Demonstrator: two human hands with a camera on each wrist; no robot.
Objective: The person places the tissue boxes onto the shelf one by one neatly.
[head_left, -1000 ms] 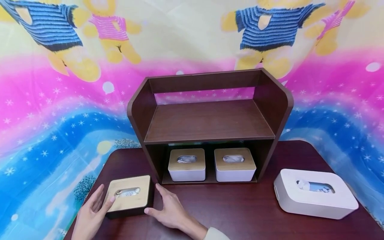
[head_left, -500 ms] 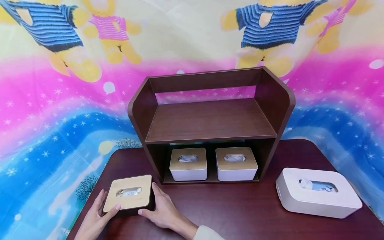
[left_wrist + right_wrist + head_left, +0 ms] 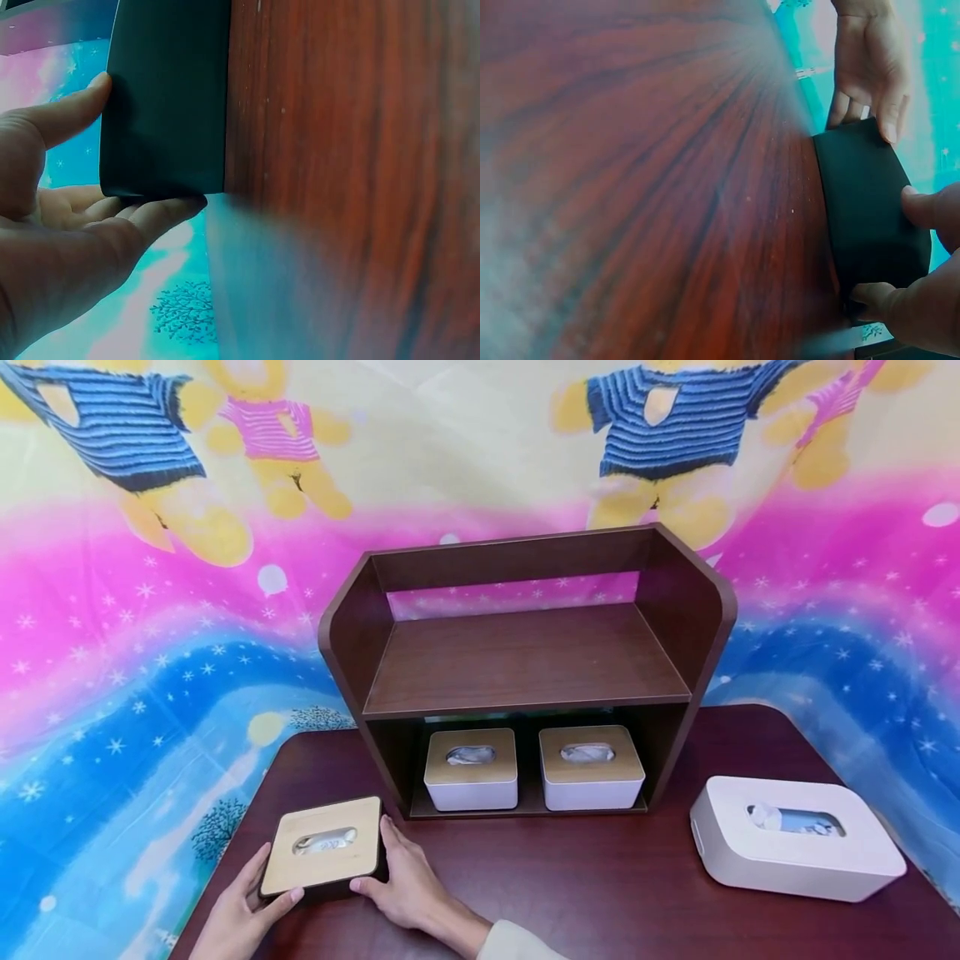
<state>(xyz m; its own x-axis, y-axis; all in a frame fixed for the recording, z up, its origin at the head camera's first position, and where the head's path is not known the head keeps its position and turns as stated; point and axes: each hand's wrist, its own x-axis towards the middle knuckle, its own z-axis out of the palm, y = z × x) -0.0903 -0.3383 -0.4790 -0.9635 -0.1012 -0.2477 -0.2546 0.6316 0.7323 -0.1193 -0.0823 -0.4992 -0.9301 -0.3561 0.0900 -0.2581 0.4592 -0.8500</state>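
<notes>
A black tissue box (image 3: 322, 847) with a light wooden lid sits on the table at the left in the head view, a tissue pack showing through its oval slot. My left hand (image 3: 238, 902) grips its left front corner, thumb at the front edge and fingers along the left side. On the opposite corner, my right hand (image 3: 408, 877) holds the box with the thumb in front and fingers against the right side. The left wrist view gives the box's black front wall (image 3: 165, 97) close to the wood. Both hands appear on the box in the right wrist view.
A dark brown two-tier shelf (image 3: 525, 660) stands at the back of the table (image 3: 585, 893). Its lower level holds two white tissue boxes with wooden lids, left (image 3: 471, 777) and right (image 3: 592, 772). A larger white tissue box (image 3: 795, 843) lies on the right.
Both hands have closed in on the black tissue box; the right hand moved left onto its side. The box has shifted slightly, and the head view has moved a little.
</notes>
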